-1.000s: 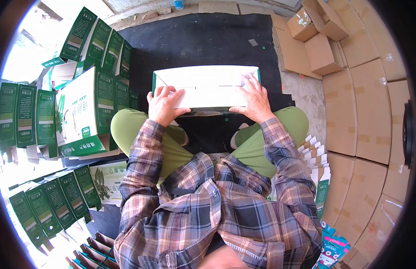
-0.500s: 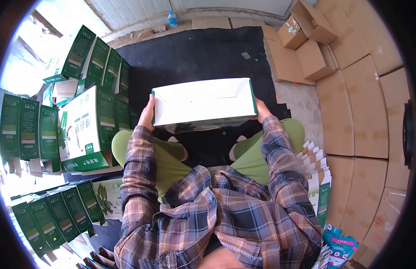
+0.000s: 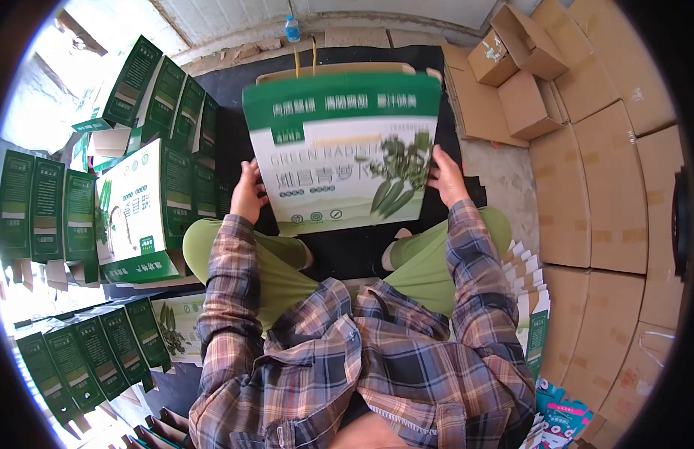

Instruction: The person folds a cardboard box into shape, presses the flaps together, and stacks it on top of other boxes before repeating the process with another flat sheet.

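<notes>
A green and white printed carton [image 3: 339, 161] stands between my hands, its front panel with vegetable pictures facing me. Two thin yellowish cords rise above its top edge. My left hand [image 3: 247, 193] is at the carton's left side, its fingers bent against the edge. On the right side, my right hand [image 3: 447, 178] has its thumb up by the edge and its fingers reaching behind. The two hands hold the carton between them. Its underside and back are hidden.
Green and white cartons [image 3: 130, 217] are stacked at the left. Brown cardboard boxes [image 3: 612, 187] line the right, with open boxes [image 3: 526, 105] at the upper right. Beyond the black mat [image 3: 231, 86] stands a blue bottle [image 3: 292, 30]. Colourful packets [image 3: 564, 419] lie at the lower right.
The carton has turned from its plain white face to its printed front panel, and its cords now show. Both hands have shifted slightly along its sides.
</notes>
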